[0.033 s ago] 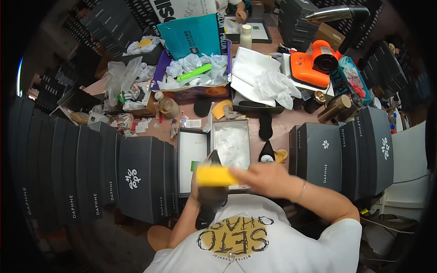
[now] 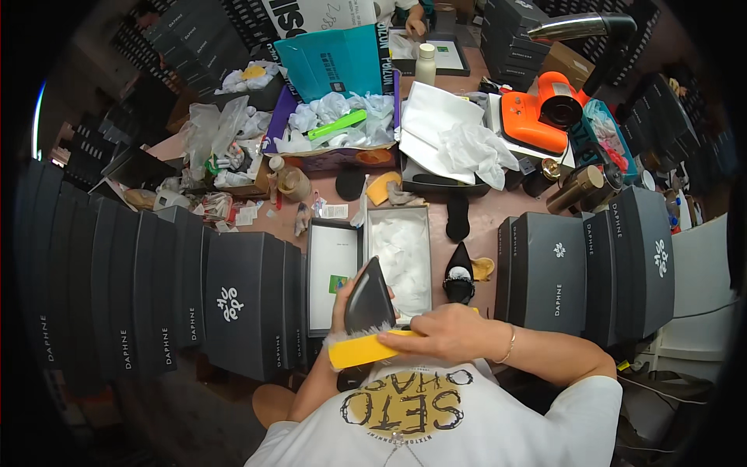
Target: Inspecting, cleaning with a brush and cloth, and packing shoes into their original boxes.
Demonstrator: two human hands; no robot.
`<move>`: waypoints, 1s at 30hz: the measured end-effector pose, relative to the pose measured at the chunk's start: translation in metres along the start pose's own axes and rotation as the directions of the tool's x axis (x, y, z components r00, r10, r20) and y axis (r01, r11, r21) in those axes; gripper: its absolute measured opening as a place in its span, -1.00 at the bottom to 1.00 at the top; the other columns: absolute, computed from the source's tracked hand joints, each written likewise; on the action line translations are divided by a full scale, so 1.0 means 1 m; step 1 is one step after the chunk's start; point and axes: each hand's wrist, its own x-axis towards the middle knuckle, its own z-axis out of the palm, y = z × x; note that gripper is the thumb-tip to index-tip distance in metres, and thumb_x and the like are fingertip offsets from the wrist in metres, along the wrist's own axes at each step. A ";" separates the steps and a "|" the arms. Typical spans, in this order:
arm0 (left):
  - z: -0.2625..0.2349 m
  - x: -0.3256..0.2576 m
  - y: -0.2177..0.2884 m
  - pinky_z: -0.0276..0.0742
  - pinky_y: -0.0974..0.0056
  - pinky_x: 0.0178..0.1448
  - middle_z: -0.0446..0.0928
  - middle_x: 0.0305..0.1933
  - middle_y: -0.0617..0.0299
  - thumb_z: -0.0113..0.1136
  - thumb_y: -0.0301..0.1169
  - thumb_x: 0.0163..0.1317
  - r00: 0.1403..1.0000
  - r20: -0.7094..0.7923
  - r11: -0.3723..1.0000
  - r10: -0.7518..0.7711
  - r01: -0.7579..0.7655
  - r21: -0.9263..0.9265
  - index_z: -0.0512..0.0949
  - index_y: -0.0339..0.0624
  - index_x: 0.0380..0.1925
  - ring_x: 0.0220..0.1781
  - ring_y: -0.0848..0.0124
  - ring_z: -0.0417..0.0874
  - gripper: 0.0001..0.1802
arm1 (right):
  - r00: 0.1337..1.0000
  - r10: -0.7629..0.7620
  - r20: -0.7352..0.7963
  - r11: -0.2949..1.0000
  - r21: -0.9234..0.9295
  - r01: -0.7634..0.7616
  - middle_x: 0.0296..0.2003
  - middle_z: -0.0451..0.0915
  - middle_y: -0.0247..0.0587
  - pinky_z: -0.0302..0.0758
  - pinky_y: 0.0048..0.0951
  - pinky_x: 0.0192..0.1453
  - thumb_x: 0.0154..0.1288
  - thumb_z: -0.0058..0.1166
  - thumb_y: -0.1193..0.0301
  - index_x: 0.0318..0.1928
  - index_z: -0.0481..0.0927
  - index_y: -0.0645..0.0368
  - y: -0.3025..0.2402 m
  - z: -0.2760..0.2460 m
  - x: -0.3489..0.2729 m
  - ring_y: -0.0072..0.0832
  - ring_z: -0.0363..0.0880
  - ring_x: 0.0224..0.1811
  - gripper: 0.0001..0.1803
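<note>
My left hand (image 2: 343, 300) holds a black pointed shoe (image 2: 367, 300) upright by its side, toe pointing away from me. My right hand (image 2: 445, 333) grips a yellow pad (image 2: 360, 351) and presses it across the shoe's near end. Just beyond the shoe lies an open grey shoe box (image 2: 372, 233) lined with white tissue paper, with its lid (image 2: 331, 268) beside it on the left. A second black pointed shoe (image 2: 459, 274) stands on the table to the right of the box.
Rows of black shoe boxes (image 2: 233, 300) stand on the left and more black boxes (image 2: 556, 272) on the right. Farther back are a purple box of crumpled tissue (image 2: 334, 124), white paper sheets (image 2: 455, 136), an orange device (image 2: 537, 117) and small bottles (image 2: 294, 183).
My right hand and the yellow pad have slid toward me along the shoe, uncovering its pointed toe. My left hand keeps its hold.
</note>
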 end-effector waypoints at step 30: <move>-0.024 0.018 -0.001 0.53 0.25 -0.02 0.52 -0.11 0.13 -0.30 0.14 0.30 0.931 -0.252 0.935 0.265 -0.312 -0.170 0.38 -0.16 0.12 -0.12 0.33 0.58 -0.33 | 0.995 0.103 0.003 0.918 0.384 -0.096 -0.54 0.43 -0.12 0.45 -0.22 -0.61 0.34 0.01 0.23 0.31 0.30 -0.11 -0.099 0.013 -0.002 -0.20 0.48 -0.67 -0.46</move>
